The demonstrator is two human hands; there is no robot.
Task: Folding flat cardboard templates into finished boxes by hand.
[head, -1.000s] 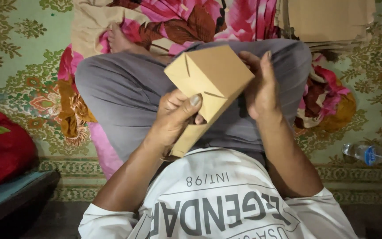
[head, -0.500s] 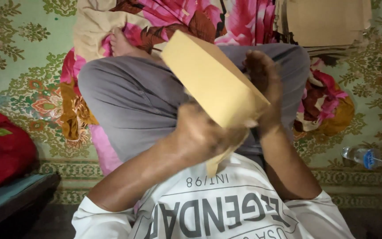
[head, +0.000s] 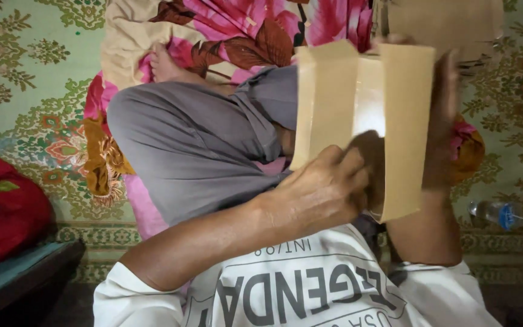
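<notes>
Centre-right of frame: tan folded paper envelope (head: 364, 121) upright, flaps open, gripped by left hand (head: 319, 191) at lower edge, right hand (head: 443, 121) behind right flap; clear bottle (head: 497, 213) lower right.

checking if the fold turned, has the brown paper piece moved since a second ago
Yes. The brown paper piece has swung up and rightward over the grey trousers, both hands on it.

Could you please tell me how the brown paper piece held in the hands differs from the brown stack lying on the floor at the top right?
The held paper piece is raised upright with both side flaps folded inward; the stack lies flat on the floor. The left hand and right hand grip the paper piece; nothing touches the stack. The paper piece is single; the stack looks layered. Both are plain tan-brown.
</notes>
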